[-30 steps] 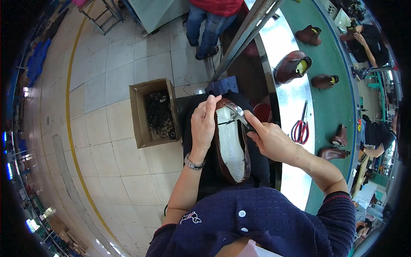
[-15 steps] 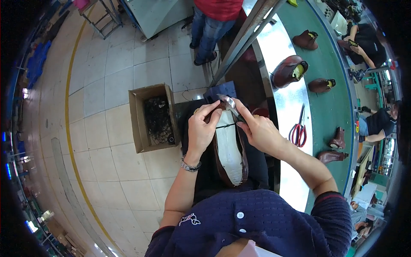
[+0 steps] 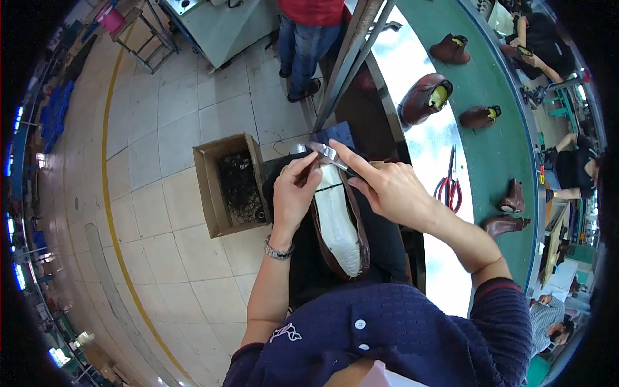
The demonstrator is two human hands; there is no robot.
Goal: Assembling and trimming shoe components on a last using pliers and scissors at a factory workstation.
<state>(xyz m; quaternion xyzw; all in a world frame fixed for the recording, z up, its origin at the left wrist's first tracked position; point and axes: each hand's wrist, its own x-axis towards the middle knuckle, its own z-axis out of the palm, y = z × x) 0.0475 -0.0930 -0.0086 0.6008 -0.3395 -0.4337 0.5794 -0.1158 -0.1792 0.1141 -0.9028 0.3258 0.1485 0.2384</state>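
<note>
A brown leather shoe (image 3: 364,242) lies sole up on my lap, its white insole (image 3: 338,226) facing me and a dark band across it near the far end. My left hand (image 3: 294,197) is closed at the shoe's far left edge, thumb and fingers pinching the leather there. In my right hand (image 3: 396,193) is a hand tool with a shiny curved metal head (image 3: 324,152); its dark handle is mostly hidden in my palm. The right index finger stretches forward beside the head. The tool's head is at the shoe's far end, close to my left fingertips.
On the left floor stands a cardboard box (image 3: 201,187) with dark scraps. Red-handled scissors (image 3: 449,190) lie on the metal ledge (image 3: 442,258) at right. Several brown shoes, including a boot (image 3: 425,100), stand along the green bench (image 3: 480,155). A person (image 3: 306,48) stands ahead; others sit beyond the bench.
The tool's head and both hands have shifted slightly left in view, and my right index finger now points straighter forward. The surroundings have shifted slightly as the view turned.
</note>
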